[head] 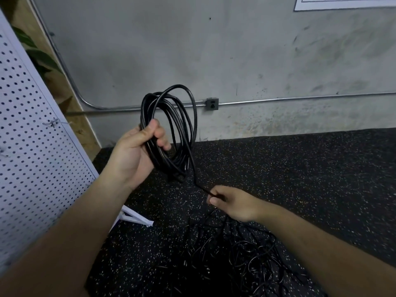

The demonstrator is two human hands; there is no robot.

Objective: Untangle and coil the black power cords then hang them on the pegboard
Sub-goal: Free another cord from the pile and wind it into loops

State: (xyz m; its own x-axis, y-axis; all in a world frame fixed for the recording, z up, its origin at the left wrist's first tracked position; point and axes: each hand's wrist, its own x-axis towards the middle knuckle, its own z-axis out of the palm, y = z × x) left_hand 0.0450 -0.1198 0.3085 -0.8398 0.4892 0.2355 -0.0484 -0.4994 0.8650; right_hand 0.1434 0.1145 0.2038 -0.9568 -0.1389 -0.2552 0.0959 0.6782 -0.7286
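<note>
My left hand point(137, 151) grips a coil of black power cord point(190, 116) made of several loops, held upright in front of the wall. From the coil's lower end a strand runs down to my right hand point(233, 203), which pinches it just above the floor. Below my right hand lies a tangled pile of black cords point(235, 258) on the dark speckled floor. A white pegboard point(32, 146) leans at the left, with a metal hook point(52, 123) sticking out of it.
A grey concrete wall stands behind, with a metal conduit point(278, 99) and an outlet box point(212, 103) low on it. The pegboard's white foot point(137, 218) rests on the floor near my left forearm. A plant point(40, 54) shows behind the pegboard.
</note>
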